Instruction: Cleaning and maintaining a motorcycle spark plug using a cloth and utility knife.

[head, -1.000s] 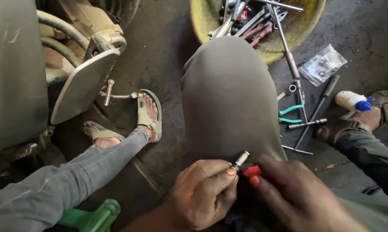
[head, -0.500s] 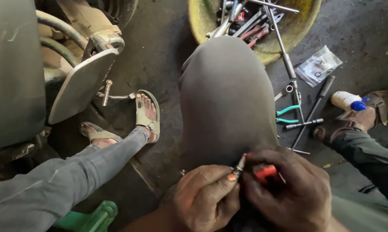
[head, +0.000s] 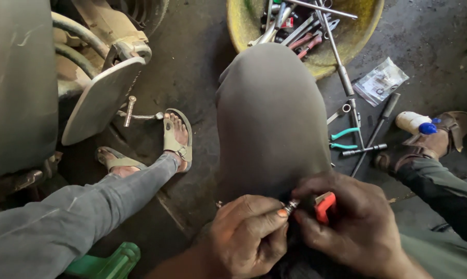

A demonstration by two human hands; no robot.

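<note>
Your left hand [head: 249,235] pinches a small metal fitting [head: 291,206] at its fingertips, above your raised knee [head: 269,119]. Its long axis points right, into the orange-handled tool [head: 324,205] that your right hand [head: 352,222] grips tightly. Both hands almost touch there.

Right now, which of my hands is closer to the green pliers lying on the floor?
Right. The right hand sits below the green pliers, on the same side of the raised knee. The left hand is farther off to the left, holding a small metal part.
</note>
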